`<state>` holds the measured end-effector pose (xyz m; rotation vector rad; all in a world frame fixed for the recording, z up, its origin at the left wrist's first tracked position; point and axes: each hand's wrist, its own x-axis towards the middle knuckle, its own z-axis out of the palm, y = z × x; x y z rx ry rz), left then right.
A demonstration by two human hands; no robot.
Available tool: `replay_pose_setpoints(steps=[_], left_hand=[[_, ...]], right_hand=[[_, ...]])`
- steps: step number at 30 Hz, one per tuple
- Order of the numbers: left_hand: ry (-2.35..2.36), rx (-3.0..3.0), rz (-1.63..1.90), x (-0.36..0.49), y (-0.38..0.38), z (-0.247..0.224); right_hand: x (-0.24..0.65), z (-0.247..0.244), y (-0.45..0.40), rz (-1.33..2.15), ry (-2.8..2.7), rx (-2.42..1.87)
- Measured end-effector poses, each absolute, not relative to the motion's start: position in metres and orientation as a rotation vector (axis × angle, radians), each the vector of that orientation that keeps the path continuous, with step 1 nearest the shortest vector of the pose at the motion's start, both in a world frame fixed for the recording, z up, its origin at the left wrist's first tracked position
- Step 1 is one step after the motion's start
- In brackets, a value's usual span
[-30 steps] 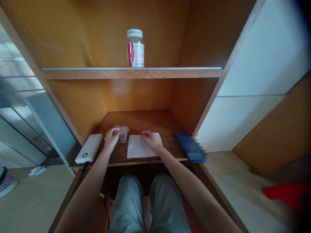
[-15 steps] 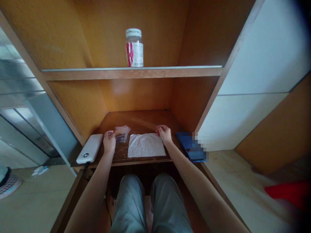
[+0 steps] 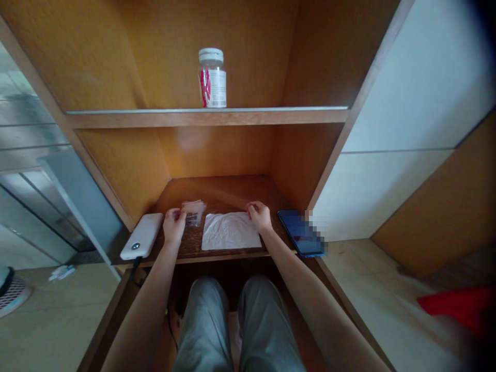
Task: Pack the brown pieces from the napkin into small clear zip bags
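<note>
A stack of small clear plastic bags (image 3: pixel 194 213) lies on the brown wooden surface (image 3: pixel 228 191). At its left side is my left hand (image 3: pixel 174 223), fingers curled and closed; what they hold, if anything, is too small to make out. A white cloth or tissue (image 3: pixel 231 232) is spread flat in the middle, near the front edge. My right hand (image 3: pixel 259 215) is over its upper right corner, with thumb and fingers pinched together. Whether something sits in that pinch cannot be told.
A white power bank (image 3: pixel 142 236) with a black cable lies at the left, a dark phone (image 3: pixel 300 232) at the right. A white-capped bottle (image 3: pixel 213 80) stands on the upper shelf (image 3: pixel 209 119). Side walls enclose the compartment.
The view has shifted slightly. The fingers of my left hand have moved a little toward the bags' edge. My right hand stays at the cloth's upper right corner.
</note>
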<state>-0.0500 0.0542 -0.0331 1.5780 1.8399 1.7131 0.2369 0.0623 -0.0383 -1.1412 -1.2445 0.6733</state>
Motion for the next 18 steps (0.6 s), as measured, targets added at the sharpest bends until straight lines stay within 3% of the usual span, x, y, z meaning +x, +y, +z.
replay_pose_setpoints(steps=[18], left_hand=[[1.772,1.631,1.641,-0.056,0.065,-0.037]], right_hand=[[0.237,-0.043,0.067,0.632,-1.287,-1.170]])
